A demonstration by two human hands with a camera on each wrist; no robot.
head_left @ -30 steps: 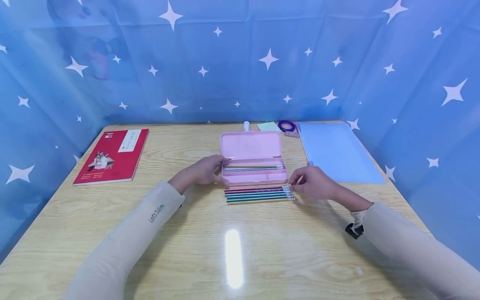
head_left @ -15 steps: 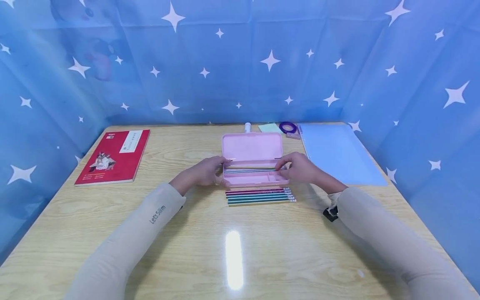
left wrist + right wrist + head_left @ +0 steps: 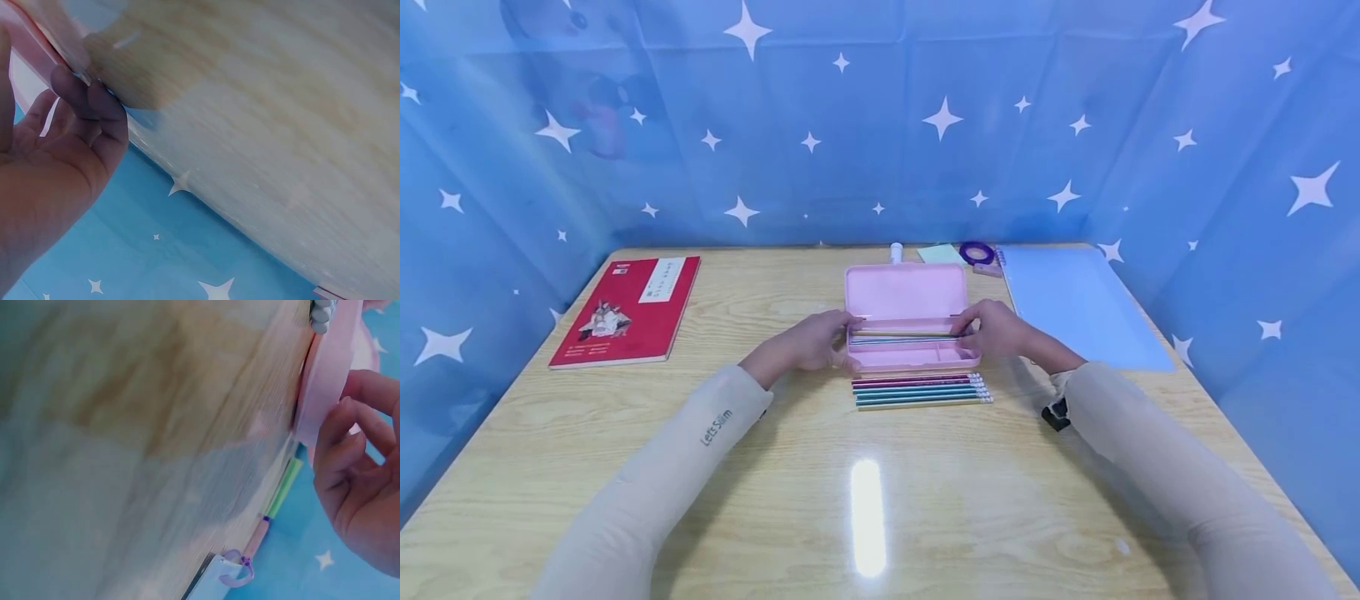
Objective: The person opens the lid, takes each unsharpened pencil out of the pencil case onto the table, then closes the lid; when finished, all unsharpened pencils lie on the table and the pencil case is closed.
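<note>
A pink pencil case [image 3: 895,358] lies on the table with its lid [image 3: 906,292] raised. My left hand [image 3: 812,340] grips the case's left end, thumb at the near side and fingers toward the hinge. Inside, pencils [image 3: 902,335] lie lengthwise in the back compartment. My right hand [image 3: 996,329] reaches over the right end and pinches at the pencils' ends, which its fingers hide. In the right wrist view, its fingertips [image 3: 342,409] are at the case's rim. Just in front of the case, several red, green and yellow pencils [image 3: 917,392] lie side by side, erasers to the right.
A red notebook [image 3: 628,317] lies at the left. A pale blue spiral-bound book [image 3: 1078,308] is at the right. Behind the case are a small white bottle [image 3: 896,252], pale green paper [image 3: 942,254], a purple tape ring [image 3: 977,252] and a small pinkish block [image 3: 987,270].
My right hand has moved from the eraser ends of the pencils on the table up and left into the case's right end. The left hand has kept its grip.
</note>
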